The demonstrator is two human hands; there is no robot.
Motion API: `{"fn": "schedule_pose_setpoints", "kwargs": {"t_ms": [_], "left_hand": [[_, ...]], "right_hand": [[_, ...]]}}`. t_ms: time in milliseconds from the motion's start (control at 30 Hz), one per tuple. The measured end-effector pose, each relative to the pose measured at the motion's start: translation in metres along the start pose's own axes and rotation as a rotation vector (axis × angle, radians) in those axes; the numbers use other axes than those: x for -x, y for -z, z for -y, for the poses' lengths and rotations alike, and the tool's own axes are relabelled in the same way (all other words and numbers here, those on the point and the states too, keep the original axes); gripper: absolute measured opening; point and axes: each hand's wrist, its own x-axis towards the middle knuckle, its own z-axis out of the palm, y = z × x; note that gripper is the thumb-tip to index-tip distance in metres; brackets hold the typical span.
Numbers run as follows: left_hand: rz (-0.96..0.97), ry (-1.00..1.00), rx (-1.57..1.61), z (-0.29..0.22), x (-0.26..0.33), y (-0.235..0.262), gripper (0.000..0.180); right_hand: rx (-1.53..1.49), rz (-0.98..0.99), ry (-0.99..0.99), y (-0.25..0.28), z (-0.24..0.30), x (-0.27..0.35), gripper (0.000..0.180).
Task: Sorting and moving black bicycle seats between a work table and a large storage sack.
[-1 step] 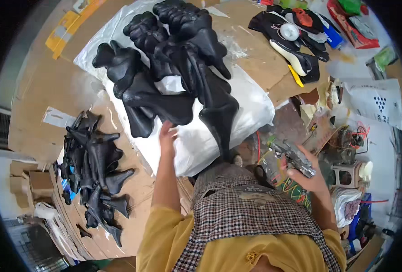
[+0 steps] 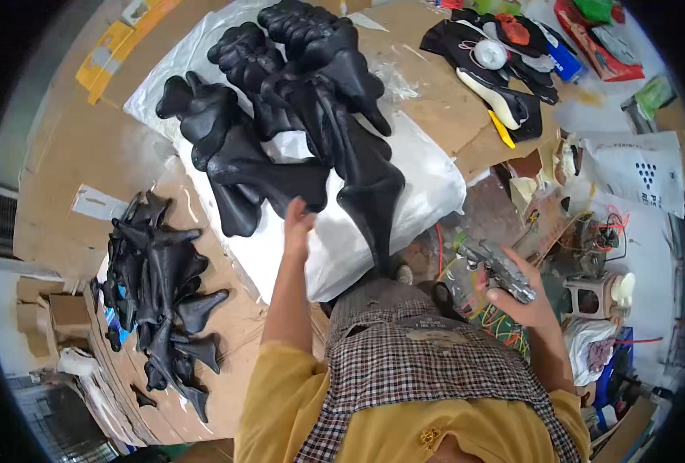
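Note:
Several black saddle-shaped covers [image 2: 304, 116] lie heaped on a white plastic sack [image 2: 419, 185]. My left hand [image 2: 296, 225] reaches up to the heap's near edge, and its fingers close on the lower edge of one black cover [image 2: 280, 181]. Off to the right, apart from the heap, my right hand [image 2: 529, 302] grips a grey metal hand tool [image 2: 498, 266] shaped like a stapler gun. I wear a yellow top with a checked apron over it.
A second pile of black covers [image 2: 157, 285] lies on the cardboard [image 2: 72, 147] at left. More black pieces with white and red parts [image 2: 497, 62] sit at top right, beside a yellow strip [image 2: 501, 129]. A white printed sack [image 2: 635, 174], wires and clutter crowd the right.

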Motion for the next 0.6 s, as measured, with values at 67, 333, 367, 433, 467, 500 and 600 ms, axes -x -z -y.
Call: {"fn": "schedule_pose_setpoints", "kwargs": {"t_ms": [67, 333, 367, 433, 467, 500, 600], "left_hand": [[0.148, -0.154, -0.228, 0.017, -0.021, -0.037, 0.046], [0.304, -0.062, 0.162, -0.059, -0.028, -0.068, 0.020], [0.259, -0.098, 0.253, -0.076, -0.031, -0.069, 0.020], [0.186, -0.148, 0.362, -0.113, -0.032, -0.084, 0.018], [0.177, -0.164, 0.320, -0.119, -0.040, -0.082, 0.016], [0.168, -0.165, 0.317, -0.120, -0.048, -0.081, 0.017], [0.172, -0.143, 0.309, -0.117, -0.055, -0.097, 0.017]], "right_hand": [[-0.020, -0.025, 0.008, 0.001, -0.003, 0.005, 0.059], [-0.014, -0.089, -0.010, 0.013, 0.010, 0.028, 0.060], [0.002, -0.076, -0.022, 0.017, 0.009, 0.032, 0.059], [0.061, -0.063, -0.027, 0.028, 0.007, 0.040, 0.059], [0.121, -0.041, -0.032, 0.033, 0.005, 0.044, 0.058], [0.190, -0.075, -0.062, 0.037, -0.002, 0.048, 0.056], [0.209, -0.123, -0.063, 0.042, -0.013, 0.054, 0.056]]}}
